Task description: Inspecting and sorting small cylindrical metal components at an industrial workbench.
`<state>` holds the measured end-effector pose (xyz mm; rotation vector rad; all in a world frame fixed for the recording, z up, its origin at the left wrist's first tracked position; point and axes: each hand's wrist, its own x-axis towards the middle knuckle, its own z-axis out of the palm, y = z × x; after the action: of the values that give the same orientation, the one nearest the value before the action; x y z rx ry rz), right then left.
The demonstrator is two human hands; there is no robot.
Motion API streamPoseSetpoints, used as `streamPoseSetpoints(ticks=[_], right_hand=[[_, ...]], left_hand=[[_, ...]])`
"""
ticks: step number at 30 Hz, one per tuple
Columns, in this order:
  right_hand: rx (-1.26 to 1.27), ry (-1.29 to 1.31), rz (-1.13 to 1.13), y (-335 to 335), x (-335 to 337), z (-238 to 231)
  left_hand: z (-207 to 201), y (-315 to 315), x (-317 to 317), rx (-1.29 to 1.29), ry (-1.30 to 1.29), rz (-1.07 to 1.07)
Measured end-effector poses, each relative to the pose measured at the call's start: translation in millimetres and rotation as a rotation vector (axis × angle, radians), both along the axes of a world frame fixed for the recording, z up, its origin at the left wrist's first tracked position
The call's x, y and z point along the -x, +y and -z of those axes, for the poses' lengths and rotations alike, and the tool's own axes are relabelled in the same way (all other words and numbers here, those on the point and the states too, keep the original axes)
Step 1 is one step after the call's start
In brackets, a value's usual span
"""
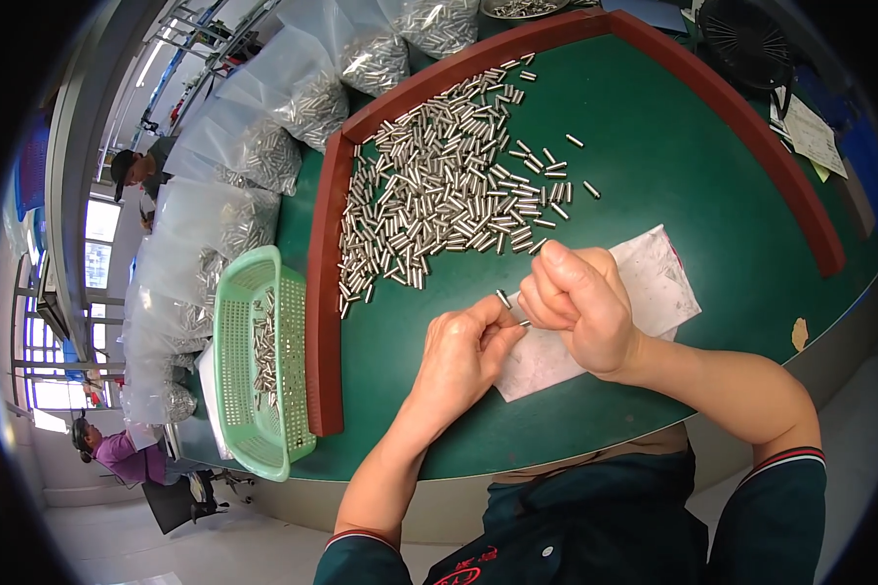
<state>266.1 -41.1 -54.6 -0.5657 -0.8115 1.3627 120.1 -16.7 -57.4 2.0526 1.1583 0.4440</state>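
Short, shiny metal pins (449, 185) lie in a large loose heap on the green tabletop, beyond my hands. My left hand (456, 359) is closed in a pinch, with a metal pin (524, 323) at its fingertips. Another metal pin (502, 299) shows just past the left forefinger. My right hand (583, 307) is curled into a fist close beside the left, thumb uppermost; whatever its fingers hold is hidden. Under both hands lies a smudged white cloth or paper sheet (644, 283), spread on the table.
A dark red wooden rail (324, 292) borders the work surface. Left of it stands a light green perforated basket (293, 390) with pins inside. Clear plastic bags of pins (307, 97) line the table's outer side. A black fan (746, 44) sits far right. Two people are at left.
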Motion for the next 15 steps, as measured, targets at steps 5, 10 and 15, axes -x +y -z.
streamPoseSetpoints(ticks=[5, 10, 15], right_hand=[[0.016, -0.052, 0.008, -1.4, 3.9, -0.4], [0.048, 0.063, -0.045, 1.8, 1.9, 2.8], [0.048, 0.062, -0.044, 0.9, -3.4, 7.9]], left_hand=[[-3.4, 0.4, -1.9, -0.001, 0.009, -0.001], [-1.7, -1.9, 0.0, -0.051, -0.026, 0.020], [-1.9, 8.3, 10.5, 0.236, -0.311, -0.062]])
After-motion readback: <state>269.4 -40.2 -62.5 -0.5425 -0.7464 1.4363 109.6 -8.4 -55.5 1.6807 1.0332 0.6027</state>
